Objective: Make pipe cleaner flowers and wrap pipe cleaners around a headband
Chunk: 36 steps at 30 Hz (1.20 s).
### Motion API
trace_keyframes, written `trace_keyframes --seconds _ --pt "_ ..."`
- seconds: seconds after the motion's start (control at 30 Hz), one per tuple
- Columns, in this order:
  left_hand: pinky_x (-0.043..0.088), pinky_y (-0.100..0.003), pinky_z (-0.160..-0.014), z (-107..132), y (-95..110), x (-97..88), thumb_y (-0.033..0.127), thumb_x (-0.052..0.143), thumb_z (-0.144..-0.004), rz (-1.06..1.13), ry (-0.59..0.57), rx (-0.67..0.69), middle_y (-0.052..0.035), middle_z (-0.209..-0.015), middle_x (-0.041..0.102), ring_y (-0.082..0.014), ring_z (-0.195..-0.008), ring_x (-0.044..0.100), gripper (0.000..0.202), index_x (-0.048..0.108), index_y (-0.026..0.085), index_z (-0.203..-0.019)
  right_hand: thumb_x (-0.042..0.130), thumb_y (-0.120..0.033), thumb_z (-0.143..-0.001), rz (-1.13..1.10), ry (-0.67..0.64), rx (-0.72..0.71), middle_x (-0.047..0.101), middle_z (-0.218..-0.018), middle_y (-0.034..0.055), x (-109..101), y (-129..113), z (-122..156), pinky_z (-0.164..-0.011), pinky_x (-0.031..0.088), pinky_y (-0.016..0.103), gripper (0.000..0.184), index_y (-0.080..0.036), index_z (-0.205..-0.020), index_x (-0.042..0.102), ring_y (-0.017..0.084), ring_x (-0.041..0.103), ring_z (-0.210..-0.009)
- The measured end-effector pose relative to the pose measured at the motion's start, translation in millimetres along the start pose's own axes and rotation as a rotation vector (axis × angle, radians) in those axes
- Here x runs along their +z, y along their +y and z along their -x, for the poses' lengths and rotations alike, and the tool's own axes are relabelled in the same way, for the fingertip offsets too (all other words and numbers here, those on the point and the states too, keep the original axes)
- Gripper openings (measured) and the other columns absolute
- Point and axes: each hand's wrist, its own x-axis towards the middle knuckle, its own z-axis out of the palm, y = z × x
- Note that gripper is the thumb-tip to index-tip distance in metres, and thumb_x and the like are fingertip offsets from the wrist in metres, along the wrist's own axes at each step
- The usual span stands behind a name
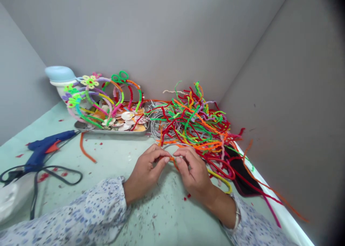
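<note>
My left hand (147, 170) and my right hand (194, 168) meet above the table, each with thumb and fingers closed in a pinch. Between them shows a short stretch of orange pipe cleaner (172, 159), gripped from both sides. A thin pale hoop (176, 144) curves just behind my fingertips; whether the pipe cleaner is wound on it I cannot tell. Right beyond my hands spreads a tangled heap of coloured pipe cleaners (199, 120). One loose orange pipe cleaner (85, 149) lies to the left.
A metal tray (126, 133) of seashells stands at the back, with finished-looking pipe-cleaner headbands (111, 102) above it. Coiled silver wire (156, 129) sits beside it. A blue glue gun (40, 149) with its cord lies left, near a white and light-blue container (60, 75). Walls enclose the table.
</note>
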Motion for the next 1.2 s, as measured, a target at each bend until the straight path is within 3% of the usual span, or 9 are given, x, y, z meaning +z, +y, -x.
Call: trace_keyframes --seconds 0.17,0.43,0.6,0.8,1.2 --pt "0.044 -0.029 -0.075 0.1 -1.5 0.6 0.022 0.049 -0.09 0.044 -0.031 0.003 -0.0038 -0.084 0.057 -0.0163 -0.082 0.054 0.022 0.068 0.021 -0.102 0.046 -0.017 -0.09 0.012 0.047 0.02 0.059 -0.097 0.0055 -0.3 4.3 2.4 -0.076 0.047 0.033 0.018 -0.022 -0.104 0.055 0.019 0.058 -0.088" --pt "0.044 -0.028 -0.074 -0.9 -0.9 0.9 0.023 0.054 -0.087 0.021 -0.026 0.011 -0.0036 -0.083 0.056 -0.0164 -0.082 0.054 0.015 0.069 0.02 -0.088 0.046 -0.015 -0.09 -0.006 -0.005 -0.062 0.062 -0.09 0.0041 1.3 4.0 2.7 -0.075 0.047 0.032 0.017 -0.022 -0.101 0.055 0.018 0.059 -0.084" --pt "0.043 -0.029 -0.076 -1.4 -0.4 0.3 0.024 0.052 -0.089 -0.014 -0.014 0.003 -0.0038 -0.084 0.056 -0.0167 -0.083 0.054 0.016 0.067 0.019 -0.087 0.048 -0.017 -0.088 0.005 0.06 -0.004 0.058 -0.097 0.0059 -0.1 4.5 1.4 -0.071 0.048 0.031 0.017 -0.021 -0.103 0.055 0.018 0.058 -0.084" --pt "0.042 -0.03 -0.076 -2.0 0.1 0.1 0.026 0.052 -0.089 -0.067 -0.002 0.001 -0.0035 -0.082 0.056 -0.0177 -0.083 0.054 0.016 0.066 0.019 -0.085 0.048 -0.016 -0.089 0.015 0.051 -0.019 0.058 -0.086 0.0034 -0.5 8.2 2.0 -0.074 0.047 0.033 0.012 -0.022 -0.096 0.056 0.018 0.057 -0.081" --pt "0.037 -0.033 -0.08 -4.7 7.8 -3.2 0.024 0.049 -0.09 -0.204 -0.099 0.044 -0.0031 -0.083 0.058 -0.019 -0.085 0.051 0.019 0.064 0.019 -0.079 0.049 -0.014 -0.088 -0.057 -0.008 -0.071 0.058 -0.082 0.0023 -0.8 9.5 1.1 -0.069 0.046 0.031 0.012 -0.021 -0.093 0.057 0.017 0.056 -0.076"
